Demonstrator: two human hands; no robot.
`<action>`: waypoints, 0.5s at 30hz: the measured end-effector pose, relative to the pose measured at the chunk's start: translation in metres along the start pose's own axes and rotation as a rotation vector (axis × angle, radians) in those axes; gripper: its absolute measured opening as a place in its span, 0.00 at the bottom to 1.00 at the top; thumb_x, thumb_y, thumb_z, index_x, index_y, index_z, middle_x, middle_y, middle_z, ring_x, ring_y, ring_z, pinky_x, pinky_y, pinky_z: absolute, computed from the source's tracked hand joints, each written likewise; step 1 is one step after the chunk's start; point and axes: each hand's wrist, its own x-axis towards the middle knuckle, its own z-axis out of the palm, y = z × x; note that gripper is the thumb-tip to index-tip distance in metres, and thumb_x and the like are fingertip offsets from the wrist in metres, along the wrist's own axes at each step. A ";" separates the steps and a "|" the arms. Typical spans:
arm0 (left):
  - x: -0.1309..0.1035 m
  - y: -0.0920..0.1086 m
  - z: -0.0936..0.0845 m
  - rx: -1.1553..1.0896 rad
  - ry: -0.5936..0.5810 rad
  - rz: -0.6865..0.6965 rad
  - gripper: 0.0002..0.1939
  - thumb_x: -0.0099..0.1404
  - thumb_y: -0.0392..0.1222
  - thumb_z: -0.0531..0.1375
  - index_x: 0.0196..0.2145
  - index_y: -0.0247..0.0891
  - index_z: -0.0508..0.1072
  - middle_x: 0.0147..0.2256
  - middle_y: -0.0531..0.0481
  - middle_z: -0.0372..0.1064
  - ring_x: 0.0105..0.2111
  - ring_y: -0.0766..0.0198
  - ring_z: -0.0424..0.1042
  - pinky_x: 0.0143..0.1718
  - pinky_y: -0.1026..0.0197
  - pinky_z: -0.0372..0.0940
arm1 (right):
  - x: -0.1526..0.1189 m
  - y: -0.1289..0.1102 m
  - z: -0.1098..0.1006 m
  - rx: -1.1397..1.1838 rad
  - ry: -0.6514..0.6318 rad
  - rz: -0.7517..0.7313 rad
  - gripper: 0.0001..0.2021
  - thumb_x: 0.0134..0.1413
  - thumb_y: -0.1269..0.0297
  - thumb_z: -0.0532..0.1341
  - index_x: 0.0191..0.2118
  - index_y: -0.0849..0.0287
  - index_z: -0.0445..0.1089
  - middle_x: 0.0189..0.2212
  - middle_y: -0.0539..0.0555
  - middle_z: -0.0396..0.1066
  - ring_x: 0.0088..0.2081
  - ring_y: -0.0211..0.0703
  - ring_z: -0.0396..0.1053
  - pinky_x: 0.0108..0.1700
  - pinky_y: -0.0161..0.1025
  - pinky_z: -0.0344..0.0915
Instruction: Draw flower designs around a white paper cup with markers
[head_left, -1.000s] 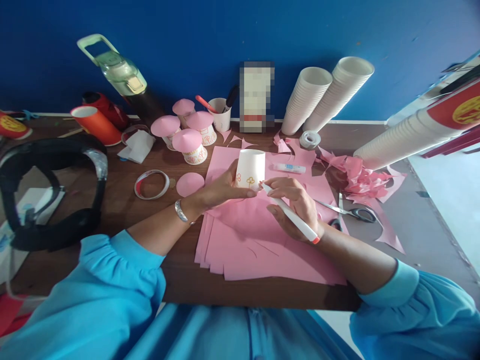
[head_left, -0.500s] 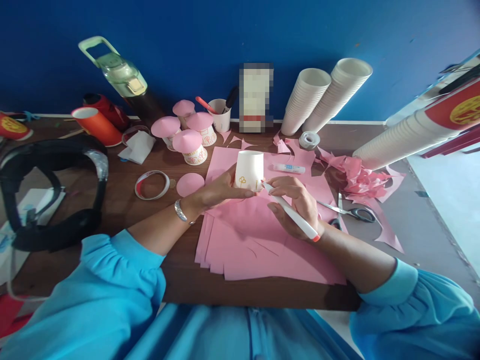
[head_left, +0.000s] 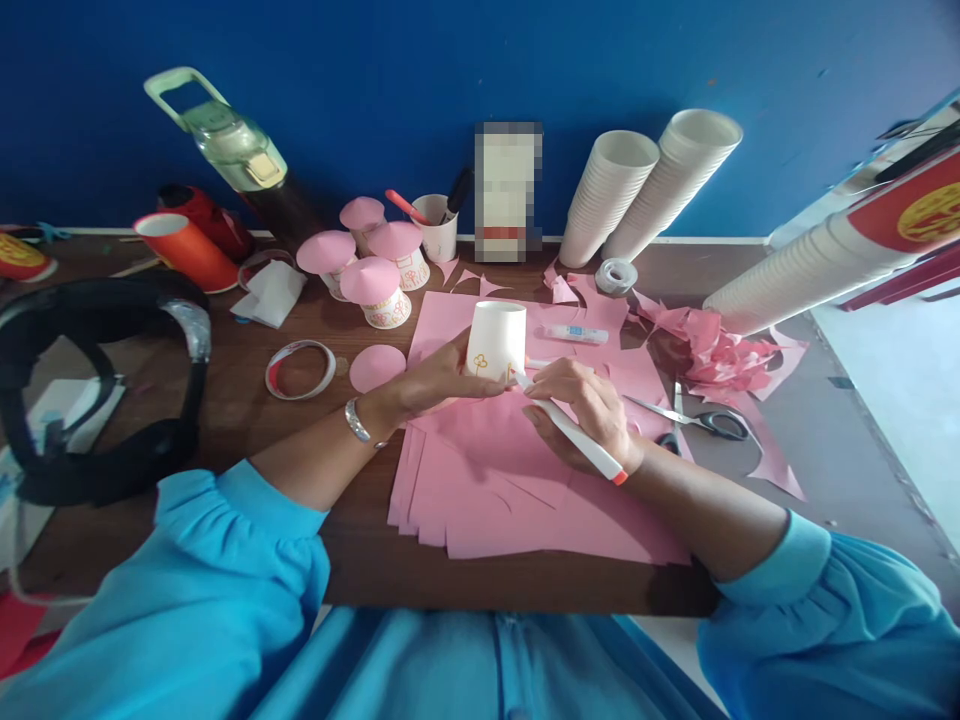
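A white paper cup [head_left: 497,335] with small flower drawings in yellow is held by my left hand [head_left: 444,378], its fingers closed around the cup's lower side. In my right hand [head_left: 589,405] is a white marker [head_left: 581,440] with an orange-red end, its tip at the cup's right side by a flower stem. Beneath both hands lies a stack of pink paper [head_left: 480,500] with curved cut lines. A glue stick [head_left: 576,334] rests on the paper behind my right hand.
Pink-roofed paper cups [head_left: 386,300] and a pink paper disc [head_left: 377,369] are at left, near a tape roll [head_left: 300,371]. Scissors [head_left: 716,423] and crumpled pink scraps [head_left: 724,350] lie right. Stacked white cups [head_left: 611,200] and a bottle [head_left: 238,150] stand by the blue wall.
My right hand has shifted slightly left, bringing the marker tip to the cup's surface lower down. The flower stem there now has a small reddish mark on top. The view has shifted slightly.
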 end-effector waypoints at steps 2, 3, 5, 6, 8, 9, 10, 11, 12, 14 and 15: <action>0.000 -0.002 -0.002 -0.008 0.002 0.007 0.34 0.59 0.48 0.79 0.59 0.41 0.74 0.50 0.43 0.79 0.49 0.54 0.78 0.52 0.51 0.71 | 0.000 0.000 0.000 -0.017 -0.009 -0.007 0.08 0.71 0.71 0.63 0.52 0.55 0.71 0.35 0.52 0.76 0.36 0.46 0.78 0.36 0.42 0.77; 0.001 -0.003 -0.002 -0.012 0.003 0.008 0.35 0.59 0.47 0.79 0.59 0.41 0.74 0.50 0.43 0.79 0.49 0.54 0.78 0.52 0.51 0.71 | 0.001 0.000 0.000 -0.023 -0.010 -0.009 0.08 0.71 0.71 0.63 0.52 0.55 0.71 0.35 0.52 0.76 0.36 0.46 0.78 0.35 0.42 0.77; 0.001 -0.005 -0.003 -0.016 0.003 0.010 0.36 0.59 0.47 0.79 0.61 0.41 0.73 0.50 0.43 0.79 0.49 0.53 0.78 0.52 0.51 0.71 | 0.001 0.000 0.000 -0.030 -0.010 -0.012 0.08 0.71 0.71 0.62 0.52 0.55 0.71 0.35 0.52 0.76 0.36 0.46 0.78 0.35 0.42 0.77; 0.000 -0.006 -0.003 -0.016 0.002 0.011 0.37 0.60 0.46 0.79 0.63 0.42 0.73 0.51 0.42 0.79 0.50 0.52 0.78 0.52 0.50 0.71 | 0.001 0.000 0.000 -0.032 -0.011 -0.014 0.08 0.71 0.71 0.62 0.51 0.55 0.71 0.35 0.52 0.76 0.36 0.46 0.78 0.34 0.42 0.77; 0.000 -0.007 -0.003 -0.014 -0.002 0.016 0.38 0.60 0.46 0.78 0.65 0.42 0.72 0.52 0.41 0.79 0.51 0.51 0.79 0.52 0.50 0.71 | 0.001 0.000 -0.001 -0.038 -0.014 -0.016 0.07 0.72 0.71 0.62 0.51 0.55 0.70 0.34 0.53 0.76 0.35 0.46 0.78 0.34 0.41 0.77; 0.000 -0.007 -0.003 -0.011 -0.003 0.021 0.39 0.60 0.45 0.78 0.65 0.42 0.71 0.52 0.41 0.79 0.51 0.51 0.79 0.52 0.50 0.71 | 0.001 0.000 0.000 -0.041 -0.016 -0.016 0.06 0.72 0.71 0.62 0.50 0.56 0.70 0.34 0.53 0.76 0.35 0.46 0.78 0.34 0.41 0.77; 0.000 -0.007 -0.003 -0.007 -0.006 0.026 0.39 0.60 0.45 0.78 0.66 0.42 0.71 0.52 0.41 0.79 0.51 0.51 0.79 0.52 0.50 0.71 | 0.001 0.000 0.000 -0.044 -0.017 -0.015 0.06 0.72 0.71 0.63 0.50 0.56 0.70 0.34 0.53 0.76 0.35 0.46 0.78 0.34 0.41 0.77; 0.001 -0.008 -0.003 -0.003 -0.007 0.030 0.39 0.60 0.45 0.78 0.66 0.43 0.71 0.52 0.41 0.80 0.51 0.50 0.79 0.51 0.50 0.71 | 0.001 0.001 0.000 -0.046 -0.017 -0.014 0.06 0.72 0.71 0.63 0.50 0.56 0.70 0.34 0.53 0.76 0.35 0.46 0.78 0.34 0.41 0.77; 0.001 -0.008 -0.003 0.001 -0.009 0.034 0.40 0.60 0.46 0.78 0.66 0.43 0.71 0.52 0.41 0.80 0.51 0.51 0.79 0.51 0.50 0.72 | 0.001 0.001 0.000 -0.046 -0.016 -0.012 0.06 0.72 0.71 0.63 0.50 0.55 0.70 0.34 0.53 0.76 0.35 0.46 0.78 0.34 0.41 0.77; 0.001 -0.007 -0.003 0.007 -0.011 0.036 0.40 0.60 0.46 0.78 0.67 0.43 0.71 0.51 0.42 0.80 0.50 0.51 0.79 0.50 0.51 0.72 | 0.001 0.001 0.000 -0.042 -0.012 -0.008 0.05 0.72 0.71 0.63 0.50 0.55 0.70 0.34 0.52 0.76 0.35 0.46 0.79 0.34 0.41 0.78; 0.001 -0.007 -0.003 0.010 -0.009 0.035 0.41 0.60 0.46 0.78 0.67 0.43 0.70 0.50 0.42 0.79 0.49 0.52 0.78 0.50 0.51 0.72 | 0.001 0.000 0.000 -0.040 -0.011 -0.007 0.05 0.72 0.70 0.62 0.50 0.55 0.70 0.34 0.52 0.76 0.35 0.46 0.79 0.34 0.41 0.78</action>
